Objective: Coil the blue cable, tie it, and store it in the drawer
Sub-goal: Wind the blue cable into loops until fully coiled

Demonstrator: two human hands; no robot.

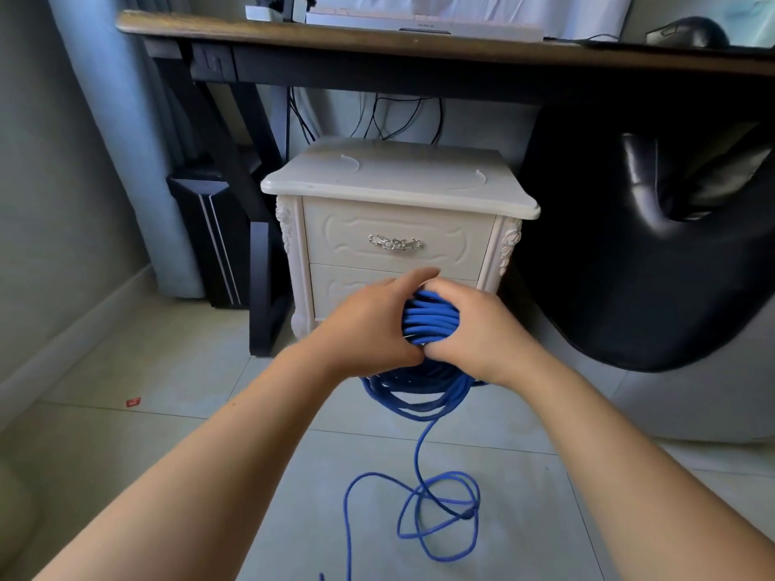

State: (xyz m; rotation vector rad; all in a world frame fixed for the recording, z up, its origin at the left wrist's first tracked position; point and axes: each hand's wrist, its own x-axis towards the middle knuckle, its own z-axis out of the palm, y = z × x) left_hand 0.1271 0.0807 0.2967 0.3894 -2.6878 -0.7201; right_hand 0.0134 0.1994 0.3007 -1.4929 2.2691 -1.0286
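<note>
The blue cable [430, 318] is gathered into a thick coil held in front of the white nightstand [398, 182]. My left hand [369, 325] grips the coil's left side and my right hand [482, 329] grips its right side, thumbs meeting near the top. The coil's lower loops hang below my hands, and a loose tail of cable runs down to several loops lying on the floor tiles. The nightstand's top drawer [398, 241], with a silver handle [395, 243], is shut. My hands hide part of the lower drawer.
A dark wooden desk [377, 39] stands over the nightstand, with a keyboard and a mouse [692, 33] on it. A black chair [654, 253] is at the right, a computer tower [209, 241] at the left. A small red scrap [133, 401] lies on the floor.
</note>
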